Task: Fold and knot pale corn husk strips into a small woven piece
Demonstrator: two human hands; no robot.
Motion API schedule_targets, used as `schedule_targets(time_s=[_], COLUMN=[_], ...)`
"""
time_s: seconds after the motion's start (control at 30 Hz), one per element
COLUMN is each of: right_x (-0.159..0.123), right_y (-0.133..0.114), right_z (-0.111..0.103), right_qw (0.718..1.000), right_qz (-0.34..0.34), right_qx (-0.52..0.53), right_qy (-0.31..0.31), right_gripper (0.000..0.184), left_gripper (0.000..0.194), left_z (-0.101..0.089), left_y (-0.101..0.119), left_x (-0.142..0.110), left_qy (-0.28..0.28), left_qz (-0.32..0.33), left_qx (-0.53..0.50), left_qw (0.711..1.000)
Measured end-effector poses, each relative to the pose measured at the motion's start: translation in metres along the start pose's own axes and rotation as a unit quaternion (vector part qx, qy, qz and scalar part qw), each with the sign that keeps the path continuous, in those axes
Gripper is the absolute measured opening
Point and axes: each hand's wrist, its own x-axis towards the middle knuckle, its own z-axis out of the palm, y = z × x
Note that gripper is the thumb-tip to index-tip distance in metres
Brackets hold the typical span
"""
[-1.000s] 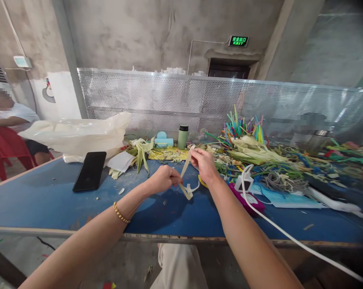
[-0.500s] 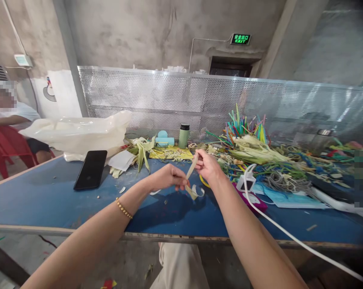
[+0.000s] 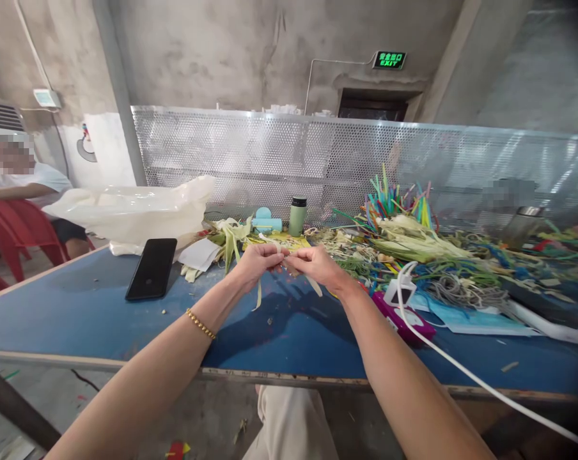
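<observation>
A pale strip of corn husk [image 3: 314, 286] is pinched between my two hands over the blue table [image 3: 101, 319]. My left hand [image 3: 256, 265], thumb and forefinger pressed together, meets the other hand's fingertips at the middle of the strip. A narrow end hangs below it. Also closed in a pinch, my right hand [image 3: 318, 266] has the other end sticking out under its fingers. The exact spot where the fingertips meet is partly hidden. Just behind the hands lies a yellow sheet [image 3: 298, 243] strewn with husk scraps.
A black phone [image 3: 151, 268], white paper [image 3: 199, 254] and large plastic bag [image 3: 126, 214] lie leftward. Behind stands a green bottle [image 3: 297, 217]. On the right are husks [image 3: 413, 236], tangled cords [image 3: 454, 291], and a purple power strip [image 3: 408, 322] with a white cable. A person [image 3: 34, 179] sits far left.
My hands have come together and levelled out, the left rising slightly. The husk strip, stretched upright between them before, is now gathered at the fingertips. The view has shifted slightly left.
</observation>
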Motion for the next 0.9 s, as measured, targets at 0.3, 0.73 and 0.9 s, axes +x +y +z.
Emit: schedule_targets(time_s=[0.3,0.73,0.9], right_x=[0.000,0.002,0.006], right_y=[0.006,0.010,0.022], right_z=[0.001,0.003,-0.013], right_qw=[0.998,0.954,0.927], right_qz=[-0.026,-0.077,-0.075], right_qx=[-0.057,-0.289,-0.367], right_qy=[-0.017,-0.001,-0.002], right_gripper=[0.025,0.019,0.021], left_gripper=[0.013,0.017,0.021], left_z=[-0.006,0.000,-0.007], left_y=[-0.001,-0.006,-0.004], left_x=[0.001,0.006,0.005], left_qy=[-0.005,0.018,0.010], left_qz=[-0.022,-0.068,-0.112], left_qx=[0.114,0.132,0.135], left_qw=[0.993,0.989,0.984])
